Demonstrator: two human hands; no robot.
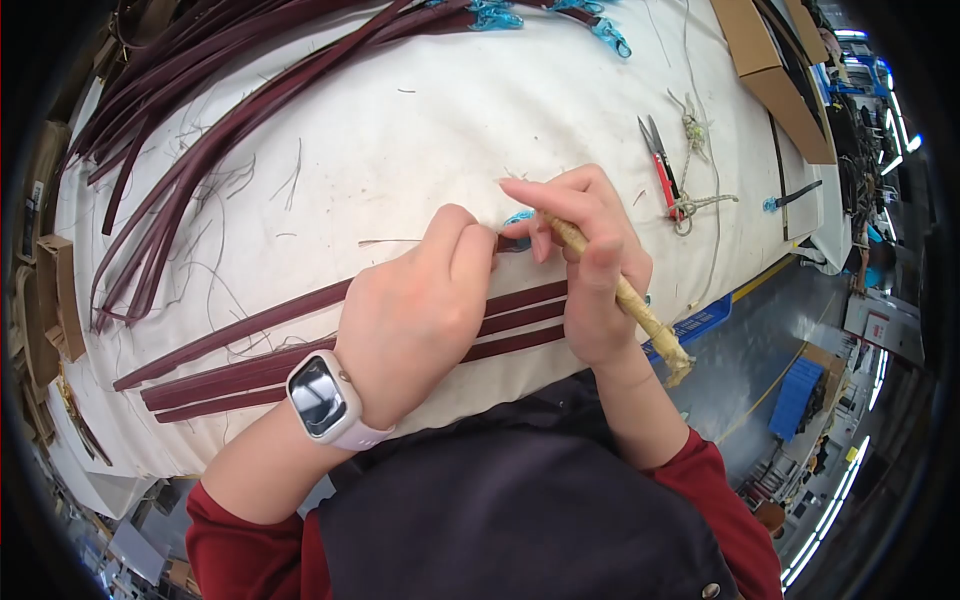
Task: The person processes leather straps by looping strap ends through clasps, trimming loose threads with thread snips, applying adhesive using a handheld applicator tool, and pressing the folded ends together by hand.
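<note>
My left hand, with a watch on its wrist, is closed, thumb and forefinger pinching a burgundy strap near its end. Blue plastic film covers part of that strap end between my hands. In my right hand lies a slim tool with a handle wrapped in yellowish tape, held slanting across the palm. Its working tip is hidden or too small to make out. The right fingertips are at the blue-wrapped end. More burgundy straps lie side by side under and beside my hands.
Red-handled scissors lie to the right beside knotted cord. A heap of burgundy straps with blue-wrapped ends covers the far left. Loose threads are scattered on the white-covered table. A cardboard box stands far right.
</note>
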